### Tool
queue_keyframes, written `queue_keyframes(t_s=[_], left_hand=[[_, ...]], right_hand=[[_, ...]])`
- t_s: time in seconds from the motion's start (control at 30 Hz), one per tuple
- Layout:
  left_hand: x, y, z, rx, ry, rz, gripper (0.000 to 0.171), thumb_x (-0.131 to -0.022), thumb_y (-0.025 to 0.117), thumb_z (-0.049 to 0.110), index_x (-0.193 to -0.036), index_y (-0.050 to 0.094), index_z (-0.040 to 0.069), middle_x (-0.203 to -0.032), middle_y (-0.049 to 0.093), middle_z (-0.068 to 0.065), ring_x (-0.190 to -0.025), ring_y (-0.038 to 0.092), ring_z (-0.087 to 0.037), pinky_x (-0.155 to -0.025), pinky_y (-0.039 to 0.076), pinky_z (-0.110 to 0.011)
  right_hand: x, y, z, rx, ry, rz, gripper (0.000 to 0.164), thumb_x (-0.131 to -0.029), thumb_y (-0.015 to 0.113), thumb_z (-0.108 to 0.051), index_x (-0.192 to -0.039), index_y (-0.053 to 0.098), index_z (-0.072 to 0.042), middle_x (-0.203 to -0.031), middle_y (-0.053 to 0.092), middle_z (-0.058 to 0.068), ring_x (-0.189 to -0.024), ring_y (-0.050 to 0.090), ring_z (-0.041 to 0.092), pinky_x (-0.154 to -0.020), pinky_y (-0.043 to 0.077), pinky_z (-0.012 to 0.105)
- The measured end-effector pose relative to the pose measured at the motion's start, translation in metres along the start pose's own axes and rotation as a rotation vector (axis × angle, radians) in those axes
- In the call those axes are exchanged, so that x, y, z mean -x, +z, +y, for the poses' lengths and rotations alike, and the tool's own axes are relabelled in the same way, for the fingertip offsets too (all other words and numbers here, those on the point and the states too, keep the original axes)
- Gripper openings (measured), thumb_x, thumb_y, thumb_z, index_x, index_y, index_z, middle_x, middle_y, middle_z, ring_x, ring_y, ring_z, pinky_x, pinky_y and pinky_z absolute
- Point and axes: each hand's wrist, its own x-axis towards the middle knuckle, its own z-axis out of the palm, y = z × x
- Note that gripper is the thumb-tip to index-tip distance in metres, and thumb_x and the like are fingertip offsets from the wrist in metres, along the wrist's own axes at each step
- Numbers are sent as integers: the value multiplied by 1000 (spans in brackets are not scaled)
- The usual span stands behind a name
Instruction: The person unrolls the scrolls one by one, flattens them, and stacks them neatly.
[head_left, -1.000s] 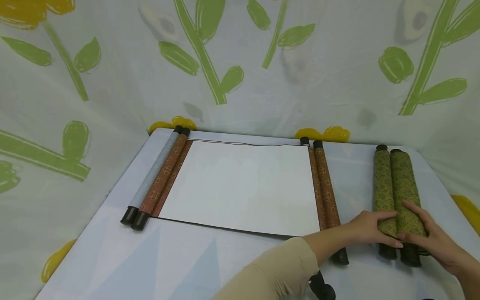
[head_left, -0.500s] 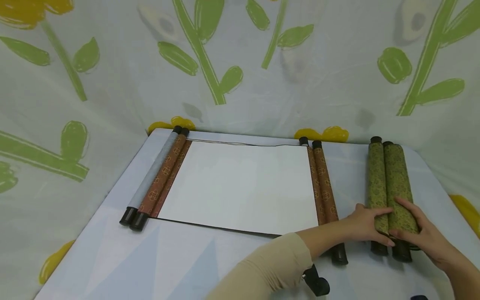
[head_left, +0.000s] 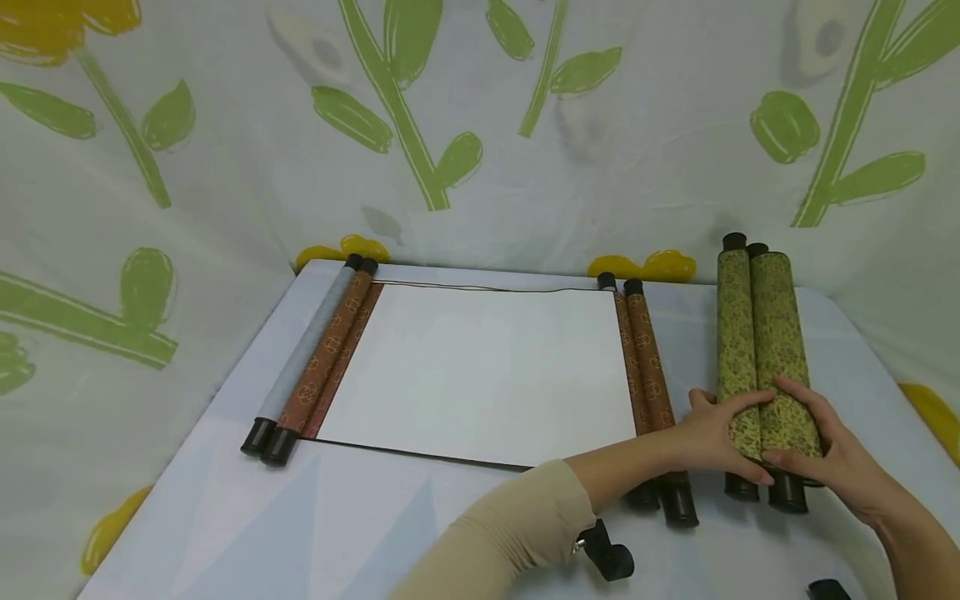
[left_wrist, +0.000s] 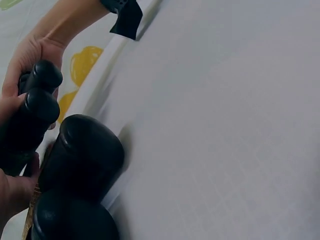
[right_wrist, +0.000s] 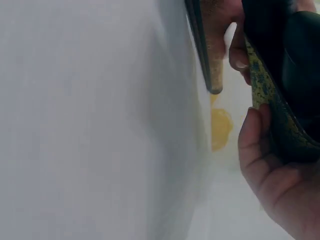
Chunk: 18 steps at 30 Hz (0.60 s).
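Note:
Both hands grip a green patterned scroll (head_left: 778, 333), rolled into two parallel rolls with black end knobs. My left hand (head_left: 712, 433) holds its left roll near the lower end, and my right hand (head_left: 843, 454) the right roll. The right wrist view shows the right fingers curled round the green cloth (right_wrist: 262, 85); the scroll is up off the table there. To the left an unrolled brown-bordered scroll with a white sheet (head_left: 480, 375) lies flat. Its black end knobs (left_wrist: 82, 155) are close to the left hand in the left wrist view.
A pale table (head_left: 375, 533) with a blue triangle pattern bears everything. Behind it hangs a leaf-printed curtain (head_left: 675, 167). Two black strap-like pieces show near the front, one by the left sleeve (head_left: 603, 550), one at the lower right (head_left: 828, 588).
Both hands have carried the green scroll left and upward. Its far end now reaches above the table's back edge. The white-sheeted scroll has stayed in place.

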Motion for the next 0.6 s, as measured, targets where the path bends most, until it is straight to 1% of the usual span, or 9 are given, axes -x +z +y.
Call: queue_keyframes(t_s=[0.03, 0.1, 0.17, 0.23, 0.27, 0.3, 0.43, 0.53, 0.6], left_hand=[[1, -1, 0, 5, 8, -2, 92, -74, 81, 24, -142, 26, 54, -143, 18, 1, -105, 26, -5, -69, 41, -22], [3, -4, -1, 18, 35, -18, 94, -75, 80, 22, -143, 22, 53, -147, 14, 1, -116, 24, -5, -74, 43, -25], [5, -8, -2, 35, 49, -38, 96, -77, 79, 21, -144, 19, 54, -151, 9, 3, -128, 20, -8, -81, 44, -29], [7, -11, -3, 42, 66, -54, 97, -78, 78, 21, -144, 15, 54, -154, 5, 7, -139, 9, -15, -90, 43, -34], [9, -13, -4, 53, 80, -57, 97, -79, 77, 20, -145, 15, 53, -155, 4, 10, -142, 3, -19, -95, 41, -37], [11, -13, -5, 64, 87, -54, 96, -79, 77, 20, -145, 16, 53, -154, 6, 14, -143, 2, -21, -98, 39, -38], [18, -14, -8, 111, 100, -9, 91, -79, 78, 22, -142, 22, 55, -155, 4, 11, -143, -1, -23, -99, 38, -40], [24, -15, -5, 139, 96, 41, 90, -77, 79, 24, -139, 24, 59, -156, 2, 3, -143, 3, -21, -93, 43, -38], [29, -16, -2, 148, 94, 74, 90, -77, 80, 25, -137, 23, 61, -156, 3, 2, -143, 6, -21, -91, 44, -38]], right_hand=[[-1, 1, -1, -3, -11, 3, 89, -87, 54, 9, -153, 7, -26, -151, 7, -17, -130, -1, -12, -86, -20, 76], [-3, 3, -3, -21, -32, 9, 90, -86, 55, 11, -153, 8, -25, -151, 8, -16, -132, -2, -10, -87, -23, 73], [-4, 6, -4, -40, -45, 13, 90, -85, 55, 12, -153, 8, -24, -152, 8, -15, -133, -2, -9, -88, -25, 70], [-6, 9, -7, -63, -55, 9, 91, -85, 55, 14, -153, 8, -23, -152, 8, -15, -134, -3, -8, -88, -27, 68], [-7, 10, -8, -71, -61, 7, 91, -84, 55, 14, -153, 8, -22, -153, 8, -14, -135, -4, -7, -88, -28, 67], [-7, 11, -9, -77, -68, 6, 92, -84, 55, 15, -153, 8, -22, -153, 7, -14, -135, -4, -7, -89, -29, 66], [-9, 17, -12, -95, -102, 3, 94, -81, 55, 19, -154, 9, -20, -153, 8, -12, -136, -6, -5, -87, -30, 65], [-10, 21, -16, -106, -120, 8, 95, -81, 54, 21, -154, 9, -20, -153, 8, -11, -137, -6, -4, -87, -31, 63], [-11, 24, -20, -114, -121, 15, 95, -81, 54, 21, -154, 9, -20, -153, 7, -11, -137, -7, -4, -88, -31, 63]])
